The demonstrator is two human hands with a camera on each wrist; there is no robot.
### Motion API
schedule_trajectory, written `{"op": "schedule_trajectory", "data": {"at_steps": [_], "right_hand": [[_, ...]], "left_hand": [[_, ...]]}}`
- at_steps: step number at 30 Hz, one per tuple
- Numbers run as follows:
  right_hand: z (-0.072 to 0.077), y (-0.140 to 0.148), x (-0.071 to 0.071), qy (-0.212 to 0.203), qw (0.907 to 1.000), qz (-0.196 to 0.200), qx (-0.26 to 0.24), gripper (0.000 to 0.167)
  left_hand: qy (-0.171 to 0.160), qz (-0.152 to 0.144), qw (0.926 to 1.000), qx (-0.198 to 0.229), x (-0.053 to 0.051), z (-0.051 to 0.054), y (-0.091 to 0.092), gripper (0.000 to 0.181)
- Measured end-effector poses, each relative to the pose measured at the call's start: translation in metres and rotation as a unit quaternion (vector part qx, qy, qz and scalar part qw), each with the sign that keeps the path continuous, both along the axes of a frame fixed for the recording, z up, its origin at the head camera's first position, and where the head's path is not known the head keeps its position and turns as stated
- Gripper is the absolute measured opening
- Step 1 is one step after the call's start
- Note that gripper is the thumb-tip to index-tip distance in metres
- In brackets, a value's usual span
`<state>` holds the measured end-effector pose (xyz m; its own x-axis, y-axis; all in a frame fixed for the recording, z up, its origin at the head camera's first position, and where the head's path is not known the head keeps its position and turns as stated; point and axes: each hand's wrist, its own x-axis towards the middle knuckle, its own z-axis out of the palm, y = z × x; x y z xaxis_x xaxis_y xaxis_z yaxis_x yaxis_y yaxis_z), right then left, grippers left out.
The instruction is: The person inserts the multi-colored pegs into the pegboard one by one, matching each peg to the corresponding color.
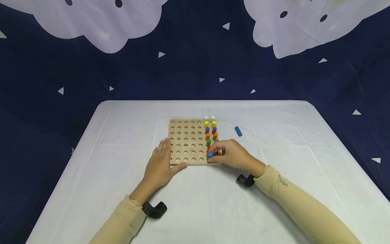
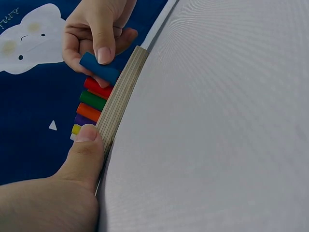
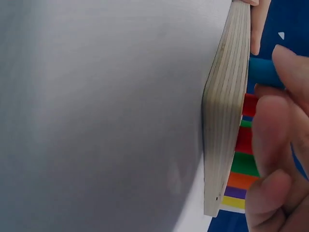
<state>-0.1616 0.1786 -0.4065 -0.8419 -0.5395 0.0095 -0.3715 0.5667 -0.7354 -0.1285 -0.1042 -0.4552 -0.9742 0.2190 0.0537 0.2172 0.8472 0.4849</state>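
A square wooden pegboard [image 1: 189,135] with rows of round holes lies on the table. Two columns of pegs stand along its right side, among them yellow pegs [image 1: 214,124], purple, orange, green and red ones. With thumb and fingers my right hand [image 1: 236,154] pinches a blue peg [image 2: 99,68] at the near end of the inner column. In the right wrist view that blue peg [image 3: 264,72] meets the board's face. My left hand [image 1: 159,169] rests at the board's near left corner, fingers straight along the left edge, thumb at the front edge.
A loose blue peg [image 1: 238,131] lies on the white tablecloth [image 1: 274,135] to the right of the board. Behind the table hangs a dark blue curtain [image 1: 189,78] with clouds and small triangles. Each wrist wears a black camera mount [image 1: 155,210].
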Motion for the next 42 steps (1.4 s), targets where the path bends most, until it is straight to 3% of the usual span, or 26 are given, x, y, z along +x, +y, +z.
{"op": "schedule_trajectory", "data": {"at_steps": [12,35,42], "right_hand": [[0.005,-0.004,0.007,0.073,0.9939,-0.015,0.081,0.017],[0.013,-0.006,0.008,0.064,0.9938,-0.012,0.090,0.016],[0.008,-0.007,0.010,0.094,0.9906,-0.004,0.099,0.016]], "left_hand": [[-0.001,0.000,1.0000,0.000,0.002,0.000,0.000,0.114],[-0.005,-0.001,1.0000,-0.002,-0.002,0.003,0.001,0.114],[-0.008,0.002,1.0000,-0.003,0.000,0.002,0.001,0.115]]}}
